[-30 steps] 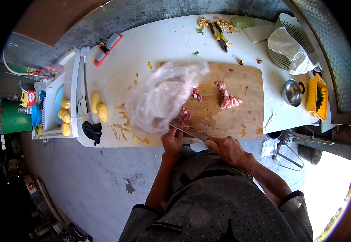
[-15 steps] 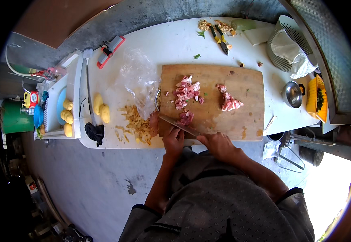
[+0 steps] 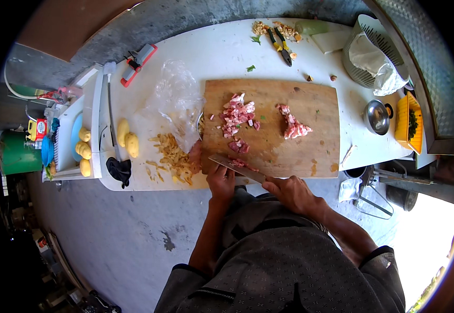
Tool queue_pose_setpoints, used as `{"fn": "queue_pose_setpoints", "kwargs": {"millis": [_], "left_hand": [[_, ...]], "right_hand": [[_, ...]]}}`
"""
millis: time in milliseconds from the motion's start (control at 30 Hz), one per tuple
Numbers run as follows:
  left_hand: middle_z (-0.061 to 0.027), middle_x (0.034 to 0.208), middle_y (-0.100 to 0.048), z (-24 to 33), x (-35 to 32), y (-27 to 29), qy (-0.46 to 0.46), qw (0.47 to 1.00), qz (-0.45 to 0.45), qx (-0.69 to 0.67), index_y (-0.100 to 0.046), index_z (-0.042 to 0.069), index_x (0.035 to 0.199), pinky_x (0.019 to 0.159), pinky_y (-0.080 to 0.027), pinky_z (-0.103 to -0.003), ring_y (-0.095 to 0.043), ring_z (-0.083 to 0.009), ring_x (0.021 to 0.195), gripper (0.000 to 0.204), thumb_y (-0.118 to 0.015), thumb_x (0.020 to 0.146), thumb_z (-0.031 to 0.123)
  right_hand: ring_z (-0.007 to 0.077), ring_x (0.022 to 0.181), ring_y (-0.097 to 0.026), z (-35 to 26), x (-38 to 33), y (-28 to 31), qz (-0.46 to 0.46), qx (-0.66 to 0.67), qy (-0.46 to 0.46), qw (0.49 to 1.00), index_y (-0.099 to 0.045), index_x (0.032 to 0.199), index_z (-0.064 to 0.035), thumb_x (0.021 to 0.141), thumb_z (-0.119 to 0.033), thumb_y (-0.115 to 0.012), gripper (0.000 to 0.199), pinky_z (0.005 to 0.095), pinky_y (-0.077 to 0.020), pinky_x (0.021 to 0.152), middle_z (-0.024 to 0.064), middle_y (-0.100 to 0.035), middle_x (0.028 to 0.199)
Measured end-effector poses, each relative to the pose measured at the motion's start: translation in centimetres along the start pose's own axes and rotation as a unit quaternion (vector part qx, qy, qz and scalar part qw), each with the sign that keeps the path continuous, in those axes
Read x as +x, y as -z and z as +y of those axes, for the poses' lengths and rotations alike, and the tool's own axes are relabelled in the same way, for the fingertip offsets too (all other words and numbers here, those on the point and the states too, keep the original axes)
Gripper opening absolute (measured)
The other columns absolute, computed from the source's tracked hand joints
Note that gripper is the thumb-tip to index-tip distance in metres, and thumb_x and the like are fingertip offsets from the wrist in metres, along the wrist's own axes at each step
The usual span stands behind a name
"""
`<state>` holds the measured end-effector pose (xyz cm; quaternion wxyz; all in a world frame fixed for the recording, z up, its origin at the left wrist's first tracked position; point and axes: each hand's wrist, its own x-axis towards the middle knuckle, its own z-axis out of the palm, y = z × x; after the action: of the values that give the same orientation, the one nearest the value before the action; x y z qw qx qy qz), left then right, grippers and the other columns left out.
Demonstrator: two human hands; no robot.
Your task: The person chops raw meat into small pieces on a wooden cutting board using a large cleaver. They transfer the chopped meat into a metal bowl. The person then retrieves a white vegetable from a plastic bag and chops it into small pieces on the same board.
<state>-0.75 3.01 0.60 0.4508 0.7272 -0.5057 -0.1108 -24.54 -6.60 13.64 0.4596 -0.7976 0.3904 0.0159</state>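
A wooden cutting board (image 3: 310,151) lies on the white table (image 3: 211,57). On it are a pile of chopped raw meat (image 3: 237,112), a second pile (image 3: 293,125) and a few loose pieces (image 3: 239,146). My right hand (image 3: 289,190) grips the handle of a knife (image 3: 232,164), whose blade lies flat across the board's near left corner. My left hand (image 3: 219,180) is at the board's near edge under the blade. Its fingers reach to the lower end of a clear plastic bag (image 3: 177,104) lying left of the board; whether they grip it is unclear.
Peelings (image 3: 175,156) and two potatoes (image 3: 128,138) lie left of the board, with more potatoes in a tray (image 3: 83,148). A black cloth (image 3: 118,169) hangs at the table edge. Pliers (image 3: 281,44), a white basket (image 3: 373,52), a steel bowl (image 3: 377,116) and a yellow tray (image 3: 409,122) stand beyond.
The plastic bag was over the board a second ago. It has gone left onto the table, and a pile of meat now lies where it was. The knife stayed at the near edge.
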Motion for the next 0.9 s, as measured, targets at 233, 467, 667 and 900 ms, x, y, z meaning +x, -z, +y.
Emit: {"fn": "queue_pose_setpoints", "kwargs": {"millis": [233,467,667,900], "left_hand": [[-0.0194,0.102,-0.074,0.1,-0.2,-0.3,0.004,1.000,0.012,-0.008,-0.079,0.000,0.107,0.078,-0.059,-0.045,-0.073,-0.0401,0.090,0.022,-0.077,0.085,-0.002],[-0.0186,0.102,-0.076,0.5,0.0,-0.6,-0.013,1.000,0.023,-0.004,-0.078,-0.001,0.109,0.076,-0.059,-0.040,-0.075,-0.0345,0.086,0.020,-0.078,0.089,0.000],[-0.0196,0.107,-0.075,0.0,0.5,-0.9,-0.018,1.000,0.024,0.000,-0.078,0.000,0.110,0.084,-0.059,-0.043,-0.072,-0.0403,0.096,0.021,-0.080,0.089,0.001],[-0.0163,0.102,-0.076,0.2,2.7,-1.1,-0.045,0.999,0.028,-0.009,-0.079,0.000,0.107,0.088,-0.056,-0.042,-0.071,-0.0364,0.095,0.024,-0.080,0.084,-0.006]], "right_hand": [[0.0509,0.090,-0.071,-0.9,0.0,0.5,-0.034,-0.024,-0.037,0.998,-0.072,0.119,-0.0055,0.111,-0.038,-0.057,0.037,0.0579,-0.0559,0.082,0.0278,-0.073,0.090],[0.0501,0.093,-0.071,-1.2,3.9,-2.1,0.012,-0.046,-0.009,0.999,-0.076,0.118,-0.0060,0.111,-0.040,-0.058,0.040,0.0577,-0.0561,0.084,0.0286,-0.074,0.095],[0.0514,0.094,-0.070,0.9,3.4,-2.1,0.075,0.072,-0.020,0.994,-0.075,0.117,-0.0046,0.111,-0.050,-0.053,0.050,0.0580,-0.0547,0.087,0.0292,-0.072,0.088],[0.0517,0.088,-0.070,-1.1,1.2,0.8,0.051,0.025,0.007,0.998,-0.074,0.113,-0.0033,0.113,-0.045,-0.052,0.047,0.0575,-0.0548,0.082,0.0280,-0.072,0.084]]}}
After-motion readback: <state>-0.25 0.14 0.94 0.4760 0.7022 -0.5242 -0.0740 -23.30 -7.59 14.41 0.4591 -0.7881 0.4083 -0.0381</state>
